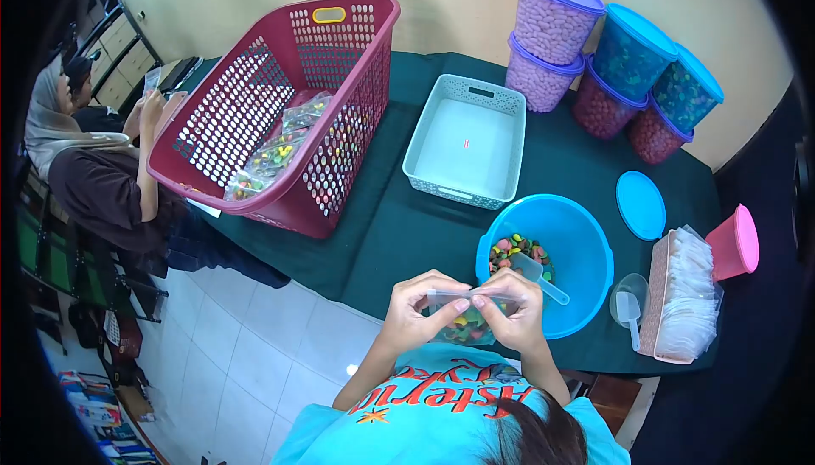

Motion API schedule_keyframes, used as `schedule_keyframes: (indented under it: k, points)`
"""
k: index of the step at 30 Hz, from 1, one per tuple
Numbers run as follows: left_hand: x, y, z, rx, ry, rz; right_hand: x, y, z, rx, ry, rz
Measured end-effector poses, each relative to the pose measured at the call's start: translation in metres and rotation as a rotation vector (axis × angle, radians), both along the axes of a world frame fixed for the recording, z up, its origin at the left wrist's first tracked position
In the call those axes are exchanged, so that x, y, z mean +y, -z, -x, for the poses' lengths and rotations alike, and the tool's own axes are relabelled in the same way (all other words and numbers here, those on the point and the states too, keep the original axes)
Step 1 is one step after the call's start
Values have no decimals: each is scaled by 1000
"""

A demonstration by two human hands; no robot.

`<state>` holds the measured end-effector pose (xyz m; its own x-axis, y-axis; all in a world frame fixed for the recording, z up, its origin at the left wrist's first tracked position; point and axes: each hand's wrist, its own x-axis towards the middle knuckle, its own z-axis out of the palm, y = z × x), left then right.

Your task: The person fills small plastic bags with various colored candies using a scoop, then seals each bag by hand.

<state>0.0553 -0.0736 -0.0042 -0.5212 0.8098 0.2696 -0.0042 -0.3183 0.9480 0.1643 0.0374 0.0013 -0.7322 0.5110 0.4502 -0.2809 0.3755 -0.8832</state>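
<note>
A clear plastic bag of colourful candies hangs between my hands, close to my chest. My left hand pinches the left part of its top edge. On the right part of that edge, my right hand is closed, the two thumbs nearly meeting. Just beyond my right hand stands a blue basin with loose candies of the same mixed colours. A clear scoop leans in the basin, its handle toward me. Whether the bag's top is sealed cannot be made out.
A maroon basket holds several filled bags. Behind the basin sits a pale tray. Stacked lidded tubs line the wall. To the right are a blue lid, a box of flat bags and a pink cup. A person sits left.
</note>
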Motion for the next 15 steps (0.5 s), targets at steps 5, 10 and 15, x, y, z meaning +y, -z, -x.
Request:
schedule_keyframes:
  k: [5,10,15]
  points:
    - [-12,7,24,221,-21,40,-20,2,19,-34,39,212]
    - [-26,3,44,254,-61,59,-34,5,39,-57,63,59]
    - [-47,-8,77,558,1,-33,-57,-13,41,-147,138,-111]
